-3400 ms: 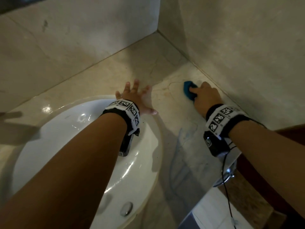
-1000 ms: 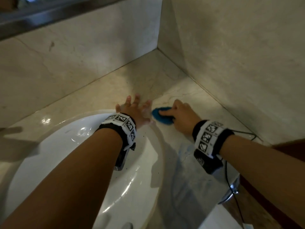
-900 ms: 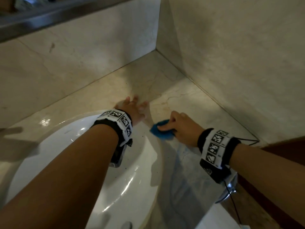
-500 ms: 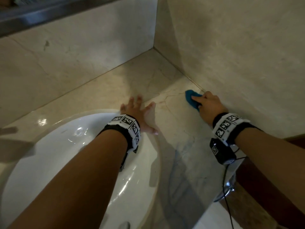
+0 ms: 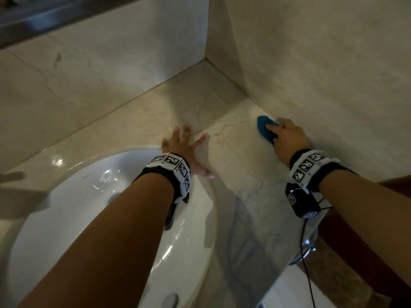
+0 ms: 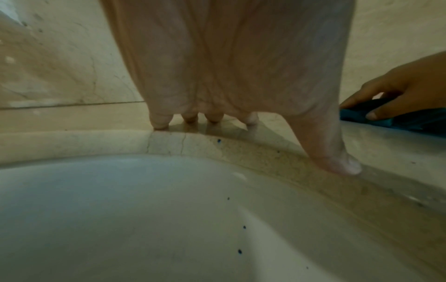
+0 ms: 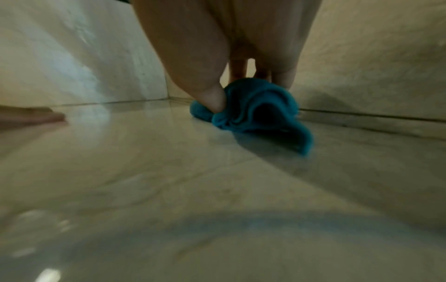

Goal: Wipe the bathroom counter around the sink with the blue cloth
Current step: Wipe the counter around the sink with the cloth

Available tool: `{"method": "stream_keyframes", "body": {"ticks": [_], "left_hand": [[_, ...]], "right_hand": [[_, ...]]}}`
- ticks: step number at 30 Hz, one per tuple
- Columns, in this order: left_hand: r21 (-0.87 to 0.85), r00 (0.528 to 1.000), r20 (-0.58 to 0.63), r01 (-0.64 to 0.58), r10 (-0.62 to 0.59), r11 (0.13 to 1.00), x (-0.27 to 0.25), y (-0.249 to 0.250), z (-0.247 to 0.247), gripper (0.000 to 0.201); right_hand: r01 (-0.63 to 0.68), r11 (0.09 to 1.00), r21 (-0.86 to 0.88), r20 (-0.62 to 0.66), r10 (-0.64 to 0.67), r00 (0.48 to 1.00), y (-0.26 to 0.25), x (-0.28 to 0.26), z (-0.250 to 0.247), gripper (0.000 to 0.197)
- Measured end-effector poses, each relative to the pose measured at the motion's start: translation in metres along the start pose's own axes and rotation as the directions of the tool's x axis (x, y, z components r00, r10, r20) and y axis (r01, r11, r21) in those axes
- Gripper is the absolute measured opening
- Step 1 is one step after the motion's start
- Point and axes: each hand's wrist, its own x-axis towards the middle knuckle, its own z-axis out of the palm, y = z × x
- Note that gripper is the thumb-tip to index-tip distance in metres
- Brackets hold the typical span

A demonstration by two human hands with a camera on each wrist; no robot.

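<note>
The bunched blue cloth (image 5: 264, 129) (image 7: 255, 112) (image 6: 376, 116) lies on the beige marble counter (image 5: 235, 165) close to the right-hand wall. My right hand (image 5: 287, 138) (image 7: 243, 76) grips it, thumb and fingers curled into the folds, pressing it onto the stone. My left hand (image 5: 186, 147) (image 6: 229, 76) rests flat on the counter at the far rim of the white sink (image 5: 66, 230) (image 6: 169, 219), fingers spread and straight, thumb out toward the cloth. It holds nothing.
Marble walls (image 5: 311, 63) meet in a corner behind the counter, with a dark ledge (image 5: 55, 18) up at the left. The sink drain (image 5: 170, 300) shows at the bottom. A chrome fitting (image 5: 307, 252) and dark wood (image 5: 395, 185) lie past the counter's right end.
A second ago the cloth was by the sink rim beside my left hand. My right hand has swept it right and away to the wall joint. My left hand stays planted.
</note>
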Motion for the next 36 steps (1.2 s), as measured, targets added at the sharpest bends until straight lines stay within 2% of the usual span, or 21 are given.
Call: {"method": "stream_keyframes", "body": {"ticks": [1,3,5,7,9,12,15,17,19,23,26,28,30,33,36], "left_hand": [[-0.002,1.0,0.003,0.002,-0.002,1.0,0.0,0.0,0.0,0.118],[-0.002,1.0,0.006,0.012,-0.012,1.0,0.0,0.0,-0.001,0.118],[-0.004,1.0,0.004,0.012,-0.012,1.0,0.0,0.003,-0.003,0.119],[-0.018,1.0,0.004,0.009,-0.009,1.0,-0.001,0.003,-0.004,0.119],[-0.024,1.0,0.003,0.008,-0.008,1.0,-0.001,0.003,-0.004,0.119],[-0.024,1.0,0.006,0.006,-0.005,1.0,0.0,0.003,-0.003,0.12],[-0.023,1.0,0.006,0.006,-0.006,1.0,0.001,0.002,-0.002,0.119],[-0.02,1.0,0.004,0.004,-0.004,1.0,0.001,0.002,-0.003,0.119],[-0.021,1.0,0.003,0.001,-0.001,1.0,0.0,0.002,-0.004,0.119],[-0.016,1.0,0.0,0.002,-0.002,1.0,0.0,0.002,-0.003,0.12],[-0.02,1.0,-0.003,0.001,-0.001,1.0,0.001,0.002,-0.003,0.119],[-0.021,1.0,-0.005,0.002,-0.002,1.0,0.0,0.002,-0.003,0.119],[-0.013,1.0,-0.008,0.001,-0.001,1.0,0.0,0.001,-0.003,0.119],[-0.003,1.0,-0.006,0.001,-0.001,1.0,0.002,0.0,-0.002,0.119],[0.007,1.0,-0.008,-0.002,0.003,1.0,0.003,0.002,-0.001,0.119]], "right_hand": [[0.022,1.0,0.02,0.012,-0.022,1.0,-0.006,-0.007,0.001,0.048],[0.144,0.984,0.103,0.049,-0.15,0.987,-0.022,-0.028,0.004,0.046],[0.28,0.951,0.13,0.122,-0.296,0.948,-0.037,-0.053,0.009,0.044],[0.333,0.929,0.161,0.16,-0.357,0.92,-0.04,-0.066,0.013,0.043],[0.286,0.941,0.178,0.145,-0.313,0.939,-0.032,-0.059,0.01,0.042],[0.129,0.988,0.084,0.016,-0.131,0.991,-0.005,-0.032,0.004,0.044],[-0.002,1.0,-0.01,-0.018,0.002,1.0,0.017,-0.025,-0.001,0.048],[0.013,1.0,-0.016,-0.013,-0.014,1.0,0.011,-0.033,0.001,0.048],[0.102,0.994,0.043,0.016,-0.103,0.995,-0.003,-0.047,0.007,0.048],[0.329,0.942,0.062,0.15,-0.334,0.931,-0.022,-0.07,0.016,0.047],[0.271,0.96,0.065,0.128,-0.277,0.952,-0.009,-0.048,0.008,0.045],[0.112,0.993,0.027,0.046,-0.113,0.992,0.013,-0.029,0.002,0.045],[-0.025,0.999,0.022,-0.005,0.025,1.0,0.029,-0.026,-0.003,0.046],[-0.004,1.0,-0.011,-0.022,0.004,1.0,0.026,-0.045,0.001,0.048],[0.134,0.991,0.025,0.038,-0.135,0.99,0.01,-0.069,0.013,0.049]]}}
